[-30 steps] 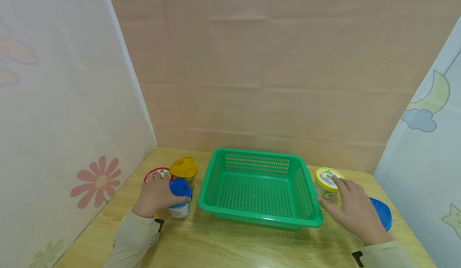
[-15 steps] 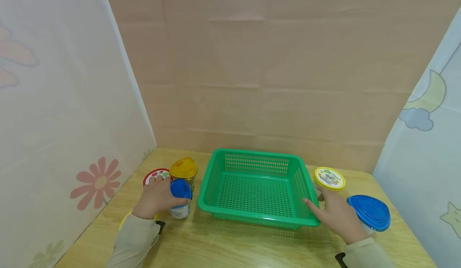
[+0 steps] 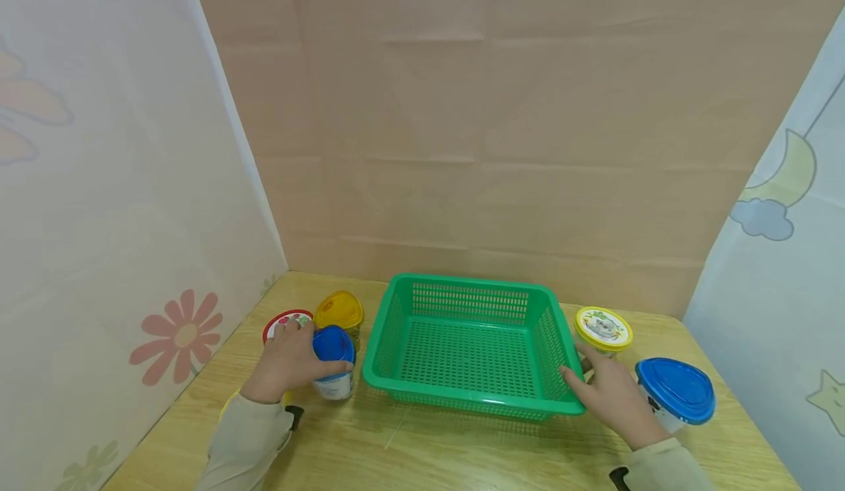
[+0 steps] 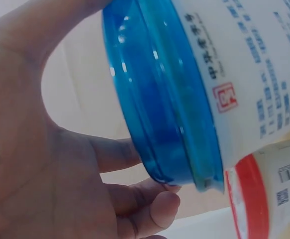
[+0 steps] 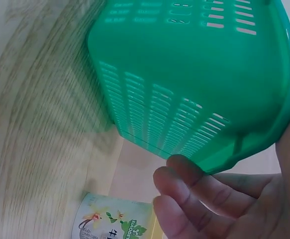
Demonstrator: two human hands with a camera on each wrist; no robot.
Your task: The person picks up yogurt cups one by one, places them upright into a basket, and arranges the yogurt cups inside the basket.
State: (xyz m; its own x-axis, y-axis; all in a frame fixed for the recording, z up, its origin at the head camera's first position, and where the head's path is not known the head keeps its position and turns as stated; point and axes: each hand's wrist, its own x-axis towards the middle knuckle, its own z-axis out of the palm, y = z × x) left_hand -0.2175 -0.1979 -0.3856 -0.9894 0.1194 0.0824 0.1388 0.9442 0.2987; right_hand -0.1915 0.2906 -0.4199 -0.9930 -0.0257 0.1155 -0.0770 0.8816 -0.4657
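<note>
My left hand (image 3: 280, 365) holds a blue-lidded tub (image 3: 334, 386) at the left of the table. In the left wrist view its thumb and fingers curl round the blue lid (image 4: 159, 104). A red-lidded tub (image 4: 251, 199) stands right beside it, partly hidden by the hand in the head view. At the centre stands a green plastic basket (image 3: 478, 401) with slotted walls and nothing inside. My right hand (image 3: 617, 395) grips its right rim, thumb over the inner side and curled fingertips (image 5: 177, 186) below the rim outside.
A yellow-lidded tub (image 3: 339, 310) stands behind the held one. Part of another yellow item (image 3: 227, 404) shows beside the left sleeve. Right of the basket stand a round yellow-lidded tub (image 3: 604, 327) and a blue-lidded tub (image 3: 676, 390). Patterned cloth walls (image 3: 125, 219) enclose the table.
My right hand has moved left from over the right-hand tubs to the basket's right rim and taken hold of it. The left hand's blue-lidded tub has shifted slightly right.
</note>
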